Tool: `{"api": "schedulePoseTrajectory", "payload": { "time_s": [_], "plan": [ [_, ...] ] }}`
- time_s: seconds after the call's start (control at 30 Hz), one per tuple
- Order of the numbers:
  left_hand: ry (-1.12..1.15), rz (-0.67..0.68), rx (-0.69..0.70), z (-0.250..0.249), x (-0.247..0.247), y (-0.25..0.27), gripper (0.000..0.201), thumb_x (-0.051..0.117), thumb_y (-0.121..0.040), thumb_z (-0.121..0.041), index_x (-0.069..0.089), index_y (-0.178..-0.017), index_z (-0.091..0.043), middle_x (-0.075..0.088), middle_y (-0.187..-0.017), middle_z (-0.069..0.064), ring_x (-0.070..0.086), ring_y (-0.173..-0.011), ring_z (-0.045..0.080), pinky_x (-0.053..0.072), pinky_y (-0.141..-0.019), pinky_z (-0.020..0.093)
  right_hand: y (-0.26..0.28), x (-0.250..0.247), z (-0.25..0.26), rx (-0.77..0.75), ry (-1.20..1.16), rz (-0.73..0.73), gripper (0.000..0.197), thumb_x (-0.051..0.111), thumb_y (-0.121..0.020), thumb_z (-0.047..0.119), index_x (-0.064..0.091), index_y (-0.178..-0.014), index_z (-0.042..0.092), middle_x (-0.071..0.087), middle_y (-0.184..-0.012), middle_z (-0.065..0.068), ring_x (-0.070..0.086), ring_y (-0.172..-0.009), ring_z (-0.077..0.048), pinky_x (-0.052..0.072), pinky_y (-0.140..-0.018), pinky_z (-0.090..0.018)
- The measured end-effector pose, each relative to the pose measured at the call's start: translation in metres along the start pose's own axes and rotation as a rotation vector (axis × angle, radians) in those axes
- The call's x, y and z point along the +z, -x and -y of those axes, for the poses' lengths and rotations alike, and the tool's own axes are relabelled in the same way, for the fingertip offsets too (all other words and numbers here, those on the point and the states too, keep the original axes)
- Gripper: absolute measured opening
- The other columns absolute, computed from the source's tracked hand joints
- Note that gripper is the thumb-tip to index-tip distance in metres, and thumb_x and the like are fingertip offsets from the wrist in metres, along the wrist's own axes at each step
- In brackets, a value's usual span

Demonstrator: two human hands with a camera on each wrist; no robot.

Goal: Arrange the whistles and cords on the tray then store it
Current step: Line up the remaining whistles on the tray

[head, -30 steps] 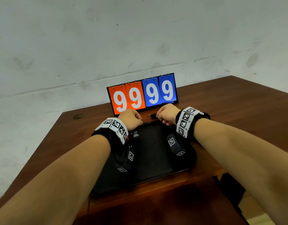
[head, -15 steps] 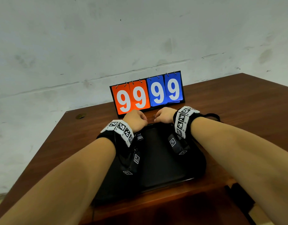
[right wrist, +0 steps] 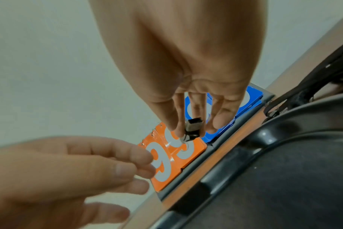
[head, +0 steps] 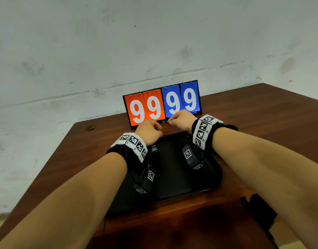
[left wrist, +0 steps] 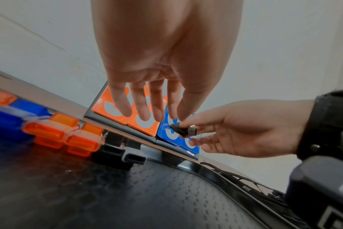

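Observation:
A black tray lies on the brown table under my wrists. My right hand hovers past its far edge, in front of the scoreboard, and pinches a small black and grey whistle between thumb and fingertips. My left hand hangs just beside it with relaxed fingers and holds nothing. Along the tray's left side lie several orange whistles and blue whistles, then black whistles. A black cord trails along the tray's right rim.
A flip scoreboard reading 9999 in orange and blue stands right behind the hands, against the white wall. The table stretches away to the right. Its left edge drops off close to the tray.
Both hands have drifted away from the tray toward the scoreboard and come closer together. The right hand keeps its pinch on the black whistle.

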State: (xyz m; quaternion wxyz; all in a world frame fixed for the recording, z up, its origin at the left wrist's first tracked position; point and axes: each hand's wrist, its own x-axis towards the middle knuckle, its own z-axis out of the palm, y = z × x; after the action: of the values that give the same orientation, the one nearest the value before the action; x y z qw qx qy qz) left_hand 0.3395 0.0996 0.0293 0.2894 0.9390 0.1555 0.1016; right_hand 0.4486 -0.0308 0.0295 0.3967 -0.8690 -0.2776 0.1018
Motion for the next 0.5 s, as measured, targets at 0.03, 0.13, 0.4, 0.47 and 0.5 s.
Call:
{"api": "schedulePoseTrajectory", "payload": {
  "time_s": [0.03,0.13,0.4,0.47,0.5],
  "plan": [
    [0.008,-0.005,0.004,-0.002,0.0,0.002,0.029,0.068,-0.086,-0.016,0.066,-0.114,-0.016,0.065,-0.111,0.0,0.06,-0.101,0.015,0.049,-0.087,0.027,0.004,-0.003,0.002,0.0,-0.067,-0.008,0.018,0.063,-0.092,0.012,0.075,-0.105,0.012,0.069,-0.109,-0.004,0.061,-0.1,-0.016,0.052,-0.091,-0.031],
    [0.075,-0.045,0.021,-0.009,0.001,0.011,0.038,0.068,-0.086,-0.016,0.058,-0.123,-0.016,0.062,-0.103,-0.002,0.06,-0.091,0.012,0.047,-0.076,0.022,0.019,-0.008,0.006,0.031,-0.206,0.024,0.014,0.064,-0.09,0.005,0.075,-0.097,0.012,0.07,-0.099,-0.01,0.059,-0.076,-0.016,0.053,-0.066,-0.025],
    [0.12,-0.049,0.009,-0.015,0.001,0.036,0.045,0.074,-0.083,-0.021,0.058,-0.125,-0.015,0.063,-0.103,0.002,0.062,-0.094,0.015,0.049,-0.081,0.025,0.056,-0.01,0.019,0.221,-0.468,0.188,0.028,0.066,-0.089,0.004,0.059,-0.115,0.009,0.07,-0.099,-0.015,0.066,-0.071,-0.018,0.048,-0.057,-0.024],
    [0.113,-0.037,0.021,-0.016,-0.004,0.042,0.045,0.075,-0.082,-0.022,0.059,-0.123,-0.016,0.064,-0.102,0.002,0.062,-0.093,0.015,0.048,-0.081,0.025,0.063,-0.01,0.024,0.239,-0.462,0.219,0.025,0.065,-0.09,0.007,0.063,-0.115,0.005,0.07,-0.095,-0.014,0.064,-0.068,-0.015,0.048,-0.058,-0.022],
    [0.103,-0.033,0.032,-0.018,-0.007,0.044,0.046,0.076,-0.081,-0.024,0.059,-0.123,-0.017,0.063,-0.101,0.001,0.061,-0.093,0.014,0.048,-0.08,0.024,0.066,-0.012,0.027,0.246,-0.474,0.227,0.024,0.065,-0.091,0.008,0.065,-0.115,0.003,0.069,-0.093,-0.013,0.064,-0.068,-0.015,0.048,-0.059,-0.022]
  ]
}}
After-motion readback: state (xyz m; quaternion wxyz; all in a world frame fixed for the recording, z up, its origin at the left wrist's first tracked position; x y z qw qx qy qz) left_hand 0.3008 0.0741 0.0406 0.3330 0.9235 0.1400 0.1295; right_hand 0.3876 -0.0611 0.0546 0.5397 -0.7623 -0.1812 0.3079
